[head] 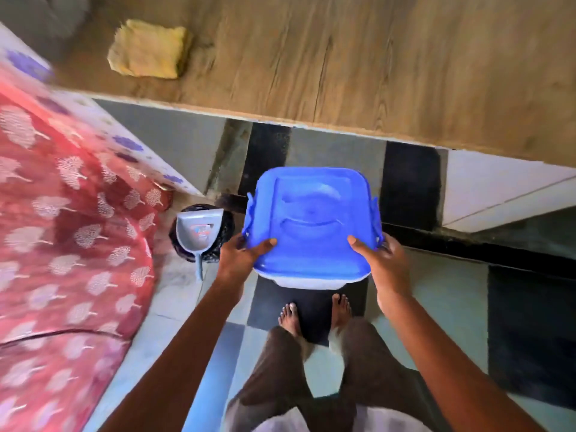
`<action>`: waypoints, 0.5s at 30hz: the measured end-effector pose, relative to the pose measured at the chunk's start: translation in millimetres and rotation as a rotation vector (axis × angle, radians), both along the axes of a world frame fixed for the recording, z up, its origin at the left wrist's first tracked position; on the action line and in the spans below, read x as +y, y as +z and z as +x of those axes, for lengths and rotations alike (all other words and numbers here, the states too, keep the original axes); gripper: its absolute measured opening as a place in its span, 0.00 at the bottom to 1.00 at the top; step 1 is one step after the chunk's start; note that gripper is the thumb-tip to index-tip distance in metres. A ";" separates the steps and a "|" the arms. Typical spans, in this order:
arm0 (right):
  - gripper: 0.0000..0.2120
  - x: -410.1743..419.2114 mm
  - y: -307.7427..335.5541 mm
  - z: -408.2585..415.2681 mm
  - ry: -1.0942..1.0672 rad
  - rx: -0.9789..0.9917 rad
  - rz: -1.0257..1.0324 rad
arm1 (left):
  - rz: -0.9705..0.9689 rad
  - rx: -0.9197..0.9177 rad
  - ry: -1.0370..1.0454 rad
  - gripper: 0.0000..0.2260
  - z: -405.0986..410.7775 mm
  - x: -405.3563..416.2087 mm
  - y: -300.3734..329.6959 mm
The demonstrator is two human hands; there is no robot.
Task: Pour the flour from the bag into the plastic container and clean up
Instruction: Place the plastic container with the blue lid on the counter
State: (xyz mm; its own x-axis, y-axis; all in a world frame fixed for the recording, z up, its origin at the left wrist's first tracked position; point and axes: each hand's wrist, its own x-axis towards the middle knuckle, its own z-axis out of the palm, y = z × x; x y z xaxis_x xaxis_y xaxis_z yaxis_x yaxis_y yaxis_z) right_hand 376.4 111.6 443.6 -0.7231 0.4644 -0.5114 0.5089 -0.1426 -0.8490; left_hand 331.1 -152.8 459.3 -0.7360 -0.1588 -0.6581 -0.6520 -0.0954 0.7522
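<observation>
Storage appears to be the step in hand: the lidded plastic container is gripped in mid-air, below the wooden counter's edge, between left hand and right hand, fingers curled round its sides. A level set-down is called for next.

I count one container with one blue lid on it, and two clips, one on each side of that lid. Both my hands are on it: one left hand and one right hand. Below it I see my two bare feet on the floor. There is one yellow cloth on the one wooden surface. One grey dustpan rests on one black bin. One bed is at my left.
</observation>
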 end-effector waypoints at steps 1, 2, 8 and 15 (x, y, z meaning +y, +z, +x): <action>0.24 -2.8 29.5 6.6 0.000 0.028 0.002 | -0.006 0.019 0.005 0.20 9.8 -4.3 29.3; 0.24 -5.7 54.7 11.1 0.001 0.057 0.016 | -0.022 0.036 0.007 0.19 17.2 -7.4 53.1; 0.10 -15.2 188.3 17.9 0.086 0.287 0.142 | -0.051 0.230 0.032 0.19 29.0 -23.3 185.5; 0.12 -15.7 268.8 -24.6 -0.021 0.516 0.112 | -0.094 0.436 -0.001 0.22 -31.0 -29.0 289.2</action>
State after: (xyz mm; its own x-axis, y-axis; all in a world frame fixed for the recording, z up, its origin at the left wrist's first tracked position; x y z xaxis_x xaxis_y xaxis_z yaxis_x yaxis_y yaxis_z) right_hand 351.8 95.9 712.4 -0.8578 0.5126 -0.0372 0.0184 -0.0418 -0.9990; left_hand 300.1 -181.8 748.5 -0.9417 -0.2023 -0.2689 -0.2720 -0.0126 0.9622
